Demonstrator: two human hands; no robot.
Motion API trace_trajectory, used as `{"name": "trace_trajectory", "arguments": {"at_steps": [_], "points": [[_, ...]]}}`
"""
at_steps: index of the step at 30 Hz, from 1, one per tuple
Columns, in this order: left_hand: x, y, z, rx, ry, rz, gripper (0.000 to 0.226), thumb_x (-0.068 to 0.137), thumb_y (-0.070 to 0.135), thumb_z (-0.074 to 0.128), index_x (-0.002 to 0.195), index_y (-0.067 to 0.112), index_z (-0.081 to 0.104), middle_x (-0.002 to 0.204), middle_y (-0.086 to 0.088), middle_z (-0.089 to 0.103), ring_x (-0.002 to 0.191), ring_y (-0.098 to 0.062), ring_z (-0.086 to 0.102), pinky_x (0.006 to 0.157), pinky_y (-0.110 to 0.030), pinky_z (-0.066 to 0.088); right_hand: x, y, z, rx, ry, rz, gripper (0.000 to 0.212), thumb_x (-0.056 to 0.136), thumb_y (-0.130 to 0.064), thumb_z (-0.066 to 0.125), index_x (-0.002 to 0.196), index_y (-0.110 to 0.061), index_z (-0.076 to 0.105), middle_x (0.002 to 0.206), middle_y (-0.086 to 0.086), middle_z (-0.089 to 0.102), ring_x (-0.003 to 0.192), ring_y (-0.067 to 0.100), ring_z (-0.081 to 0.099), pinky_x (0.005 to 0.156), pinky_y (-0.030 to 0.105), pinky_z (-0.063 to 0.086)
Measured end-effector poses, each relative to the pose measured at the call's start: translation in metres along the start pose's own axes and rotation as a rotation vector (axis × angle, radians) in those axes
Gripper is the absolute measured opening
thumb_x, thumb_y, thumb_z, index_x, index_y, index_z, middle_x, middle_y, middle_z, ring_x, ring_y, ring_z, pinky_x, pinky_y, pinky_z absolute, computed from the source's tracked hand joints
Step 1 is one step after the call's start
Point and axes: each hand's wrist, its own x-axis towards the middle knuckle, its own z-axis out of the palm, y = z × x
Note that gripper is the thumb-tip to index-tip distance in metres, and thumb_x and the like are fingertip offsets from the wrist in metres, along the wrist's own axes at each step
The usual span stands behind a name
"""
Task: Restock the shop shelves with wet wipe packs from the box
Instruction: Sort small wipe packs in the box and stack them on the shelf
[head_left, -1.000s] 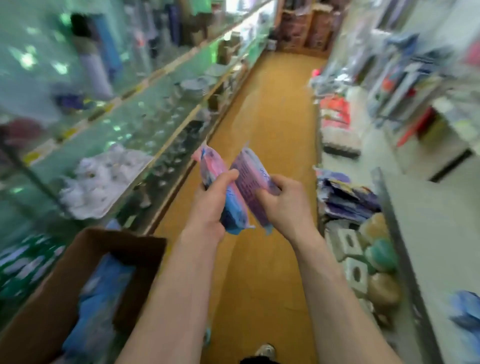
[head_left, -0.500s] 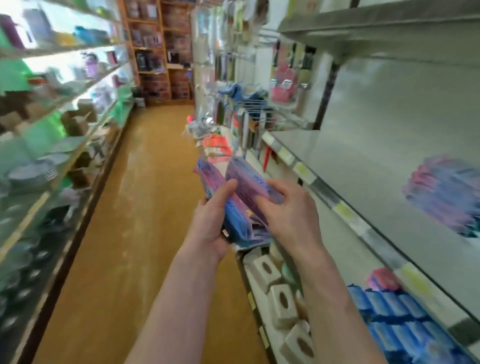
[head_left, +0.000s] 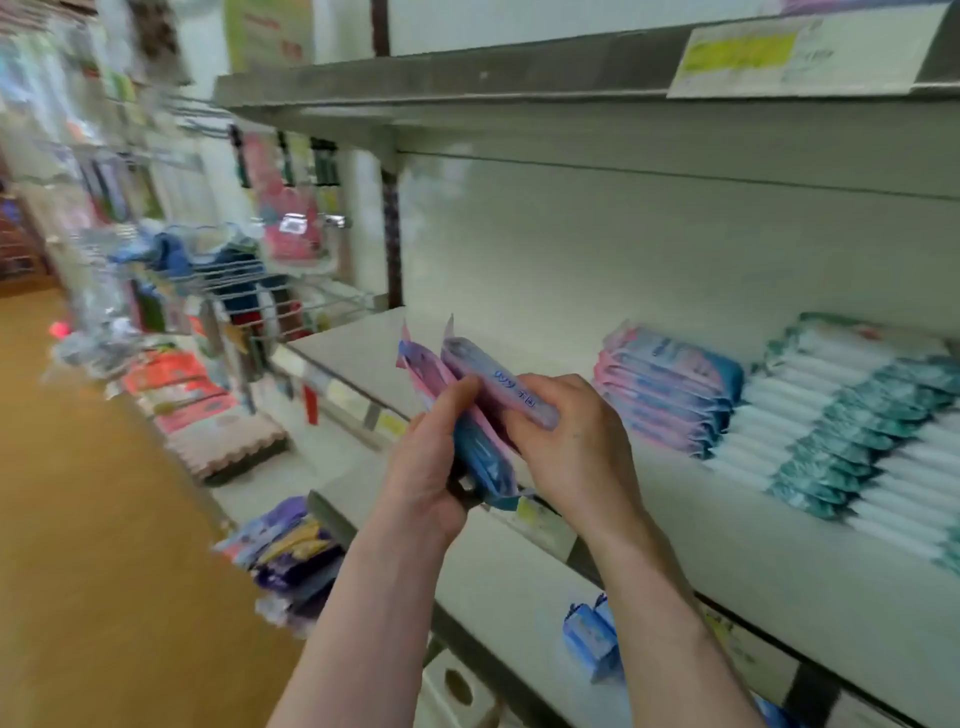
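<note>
Two pink-and-blue wet wipe packs stand on edge between my hands, in front of the middle shelf (head_left: 519, 462). My left hand (head_left: 431, 467) grips the nearer pack (head_left: 480, 457), thumb across its side. My right hand (head_left: 576, 447) holds the farther pack (head_left: 488, 374) from the right, fingers curled round it. A row of matching pink-and-blue packs (head_left: 670, 389) stands on the shelf just right of my hands. The box is out of view.
White-and-teal packs (head_left: 852, 421) fill the shelf further right. Blue packs (head_left: 592, 639) lie on the lower shelf. An upper shelf (head_left: 467, 93) overhangs. Wire racks (head_left: 249, 286) with hanging goods and floor-level stock (head_left: 218, 415) line the aisle's brown floor (head_left: 78, 519) on the left.
My view swung right from the aisle and box to face the shelf. Both hands kept their packs and came up close to the middle shelf.
</note>
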Motion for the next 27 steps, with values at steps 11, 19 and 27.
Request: {"name": "trace_trajectory", "arguments": {"at_steps": [11, 19, 27], "points": [[0.07, 0.033, 0.061, 0.242, -0.374, -0.148, 0.014, 0.088, 0.03, 0.064, 0.091, 0.017, 0.061, 0.076, -0.004, 0.062, 0.074, -0.016, 0.059, 0.066, -0.033, 0.048, 0.068, 0.025, -0.046, -0.298, 0.143, 0.218, 0.012, 0.083, -0.021, 0.06, 0.081, -0.021, 0.072, 0.073, 0.005, 0.063, 0.078, 0.025, 0.056, 0.064, 0.034, 0.047], [0.093, 0.037, 0.106, 0.148, -0.401, -0.201, 0.017, 0.088, 0.03, 0.065, 0.091, 0.017, 0.054, 0.085, -0.01, 0.058, 0.079, -0.023, 0.06, 0.07, -0.043, 0.052, 0.116, 0.085, -0.095, -0.688, 0.164, 0.112, 0.018, 0.085, -0.018, 0.056, 0.093, -0.02, 0.072, 0.082, 0.011, 0.065, 0.095, 0.031, 0.051, 0.073, 0.033, 0.041], [0.116, 0.026, 0.125, 0.227, -0.329, -0.134, 0.028, 0.084, 0.038, 0.068, 0.098, 0.016, 0.058, 0.097, -0.006, 0.062, 0.087, -0.017, 0.06, 0.069, -0.029, 0.044, 0.133, 0.13, -0.085, -0.865, 0.192, -0.154, 0.021, 0.059, -0.003, 0.081, 0.059, -0.012, 0.061, 0.059, 0.002, 0.063, 0.063, 0.028, 0.057, 0.058, 0.026, 0.032]]}}
